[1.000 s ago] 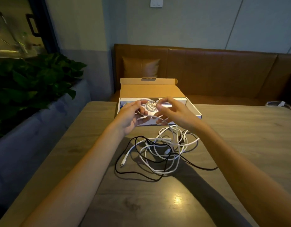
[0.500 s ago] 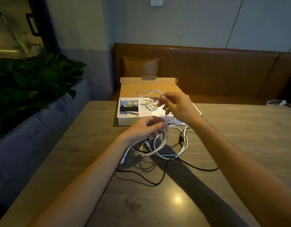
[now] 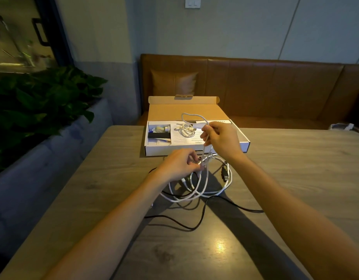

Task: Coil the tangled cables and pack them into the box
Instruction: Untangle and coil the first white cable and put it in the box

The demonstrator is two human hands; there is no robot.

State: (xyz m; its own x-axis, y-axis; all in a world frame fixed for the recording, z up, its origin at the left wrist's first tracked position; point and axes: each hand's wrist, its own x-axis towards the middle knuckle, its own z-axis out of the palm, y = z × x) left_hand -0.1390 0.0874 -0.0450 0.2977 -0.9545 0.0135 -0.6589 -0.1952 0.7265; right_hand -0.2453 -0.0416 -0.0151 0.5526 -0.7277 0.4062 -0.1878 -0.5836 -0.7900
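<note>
The right hand (image 3: 221, 142) is raised above the near edge of the box (image 3: 158, 150), its grip narrow: thumb and fingers pinch the white cable (image 3: 223, 189). A loop of that cable stands up above the hand, in front of the open lid (image 3: 166, 112). From the pinch, strands run down to the left hand (image 3: 178, 164), which sits lower, just in front of the box. Its fingers are curled in a tight grip on the same cable where several strands bunch together.

Below the hands, the rest of the white cable hangs and lies in loose loops on the desk (image 3: 295, 168), still uncoiled. A dark plug (image 3: 226, 176) dangles among the loops on the right. The black cable (image 3: 191, 229) lies slack on the desk, passing under the white loops and trailing off right and left, partly crossed by the arms' shadows.

The box sits at the far edge of the desk with its lid tilted back. Inside lie a small white coil (image 3: 187, 131) on a printed sheet (image 3: 180, 139), and some small items in the left compartment, too dim to identify.
</note>
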